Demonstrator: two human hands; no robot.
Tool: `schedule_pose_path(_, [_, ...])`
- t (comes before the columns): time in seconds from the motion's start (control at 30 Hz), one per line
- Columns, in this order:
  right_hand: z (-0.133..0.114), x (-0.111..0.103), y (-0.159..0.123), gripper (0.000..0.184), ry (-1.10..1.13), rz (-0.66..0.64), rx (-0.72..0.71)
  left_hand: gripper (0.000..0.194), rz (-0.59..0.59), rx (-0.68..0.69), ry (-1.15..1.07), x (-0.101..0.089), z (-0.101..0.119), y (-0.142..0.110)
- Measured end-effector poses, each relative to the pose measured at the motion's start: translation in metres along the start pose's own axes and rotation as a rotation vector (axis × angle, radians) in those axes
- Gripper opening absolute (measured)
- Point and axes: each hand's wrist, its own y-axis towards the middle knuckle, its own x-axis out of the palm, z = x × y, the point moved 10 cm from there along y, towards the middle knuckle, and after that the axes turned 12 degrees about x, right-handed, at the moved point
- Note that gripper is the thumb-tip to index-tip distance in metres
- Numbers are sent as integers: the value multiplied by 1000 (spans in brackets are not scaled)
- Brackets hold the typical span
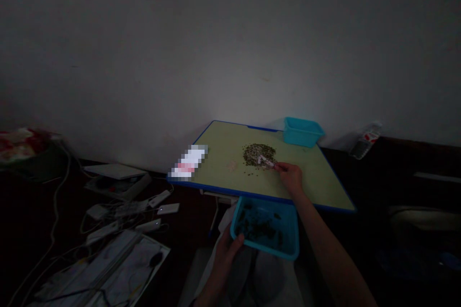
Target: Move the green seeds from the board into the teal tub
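Observation:
My left hand (pixel 227 249) grips the near-left rim of a light blue plastic basin (pixel 266 250). The basin is tilted below the table's front edge and has dark bits scattered inside. My right hand (pixel 291 177) reaches over the table, its fingers closed on a small pale pinkish tool (pixel 266 160) whose exact kind I cannot make out. The tool's far end touches a spread heap of small brown-green grains or seeds (pixel 257 151). A few loose grains lie just in front of the heap.
The pale yellow table (pixel 223 141) has a blue edge. A second blue basin (pixel 302 133) stands at its back right corner, and a blurred-out phone-like item (pixel 188 163) lies at the left. Chargers and cables (pixel 133 208) clutter the floor side; a plastic bottle (pixel 366 141) leans right.

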Motion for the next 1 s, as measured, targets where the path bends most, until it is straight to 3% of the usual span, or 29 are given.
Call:
schedule_pose_path(0.27, [-1,-3,0,23,15,2,24,49,-115,8,-75,3,-5,4])
schedule_pose_path(0.47, [-3,-2,-1,22,13,-12,15,55,-93,-6,-62,2,-9,5])
schedule_pose_path(0.6, [-4,-1,-2,21,45,-26,-1,59,-6,1,-29,2,-1,2])
schedule_pose_path(0.73, [-6,1,-2,22,65,-40,-28,52,-20,33,-28,5,8,0])
schedule_pose_path(1.0, [-11,7,-5,20,73,-106,-46,52,-55,-17,12,-5,-14,8])
